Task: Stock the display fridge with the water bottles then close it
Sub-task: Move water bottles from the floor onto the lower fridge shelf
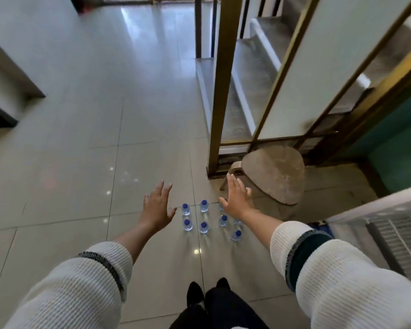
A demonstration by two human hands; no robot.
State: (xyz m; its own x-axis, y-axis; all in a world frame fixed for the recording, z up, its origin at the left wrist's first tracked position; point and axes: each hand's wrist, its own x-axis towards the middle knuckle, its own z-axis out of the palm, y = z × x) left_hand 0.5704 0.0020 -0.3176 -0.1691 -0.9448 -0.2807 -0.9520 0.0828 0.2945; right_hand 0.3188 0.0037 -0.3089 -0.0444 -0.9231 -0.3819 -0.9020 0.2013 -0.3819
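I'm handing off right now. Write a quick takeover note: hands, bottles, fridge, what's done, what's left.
Left hand: open, holding nothing, above the floor.
Right hand: open, holding nothing, over the bottles' right side.
Water bottles: blue-capped, upright in rows on the tiled floor, at least seven visible; the right hand hides part of the group.
Fridge door at right stands open.
Done: no bottle picked up yet.
Left: stock all bottles, close the door.

A glossy floor of large beige tiles is seen, with small light spots reflected on it. A round brown stool with pale wooden legs is placed beside a tall brass-coloured metal frame. Behind the frame, grey stone stairs are visible. A dark green wall panel is found at the right.
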